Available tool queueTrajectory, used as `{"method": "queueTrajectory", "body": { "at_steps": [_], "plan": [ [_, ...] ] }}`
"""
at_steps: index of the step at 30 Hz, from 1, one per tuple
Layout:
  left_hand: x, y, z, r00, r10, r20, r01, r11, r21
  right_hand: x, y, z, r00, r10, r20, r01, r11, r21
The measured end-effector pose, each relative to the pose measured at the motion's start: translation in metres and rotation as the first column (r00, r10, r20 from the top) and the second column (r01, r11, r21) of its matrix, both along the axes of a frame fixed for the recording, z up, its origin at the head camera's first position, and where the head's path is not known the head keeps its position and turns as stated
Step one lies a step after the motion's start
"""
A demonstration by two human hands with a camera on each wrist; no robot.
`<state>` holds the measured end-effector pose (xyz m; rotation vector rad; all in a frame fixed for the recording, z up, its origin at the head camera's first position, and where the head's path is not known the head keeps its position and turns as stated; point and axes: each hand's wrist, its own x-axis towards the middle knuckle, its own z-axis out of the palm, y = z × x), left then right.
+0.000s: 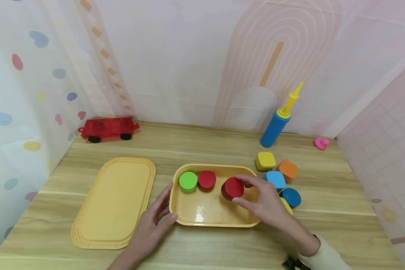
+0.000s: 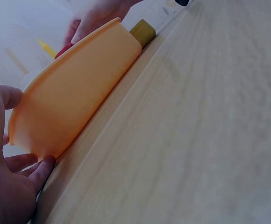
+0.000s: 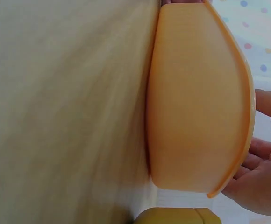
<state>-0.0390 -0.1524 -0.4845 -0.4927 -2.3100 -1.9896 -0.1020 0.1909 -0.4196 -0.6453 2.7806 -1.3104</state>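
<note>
My right hand (image 1: 268,202) pinches a red round block (image 1: 233,188) between thumb and fingers, over the right half of a shallow yellow-orange bin (image 1: 202,219). Inside the bin's left part, a green round block (image 1: 188,182) sits beside another red round block (image 1: 207,180). My left hand (image 1: 153,225) grips the bin's left end, its thumb at the front corner and its fingers along the side. From the left wrist view, that hand (image 2: 9,172) spans the bin's end wall (image 2: 74,98), some fingertips low near the table.
Right of the bin lie several blocks: yellow (image 1: 265,161), orange (image 1: 288,170), light blue (image 1: 275,180), dark blue (image 1: 291,197) and partly hidden yellow (image 1: 287,206). A matching lid (image 1: 113,202) lies left. Behind are a red toy wagon (image 1: 108,128), a blue pump (image 1: 273,129) and a pink duck (image 1: 321,143).
</note>
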Motion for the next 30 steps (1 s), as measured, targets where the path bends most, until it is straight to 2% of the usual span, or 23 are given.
{"method": "queueTrajectory", "body": {
  "at_steps": [4, 9, 17, 24, 30],
  "plan": [
    [0.000, -0.001, 0.000, 1.000, 0.001, -0.003, -0.001, 1.000, 0.001, -0.003, -0.004, 0.001, 1.000, 0.028, -0.011, -0.027, 1.000, 0.011],
    [0.001, -0.001, -0.001, 1.000, -0.002, -0.008, 0.002, 1.000, 0.006, -0.007, -0.011, 0.001, 0.999, 0.026, -0.031, -0.025, 0.999, 0.034],
    [0.001, -0.001, 0.000, 1.000, -0.001, -0.016, 0.001, 1.000, 0.006, -0.011, -0.019, 0.002, 0.999, 0.034, 0.022, -0.035, 0.999, 0.038],
    [0.000, -0.001, -0.001, 1.000, 0.000, -0.012, 0.000, 1.000, 0.004, -0.014, -0.026, 0.003, 0.997, -0.012, 0.074, 0.007, 0.997, 0.076],
    [0.000, -0.001, 0.000, 1.000, -0.003, -0.016, 0.003, 1.000, 0.008, -0.014, -0.034, 0.003, 0.994, -0.073, 0.084, 0.058, 0.984, 0.170]
  ]
}}
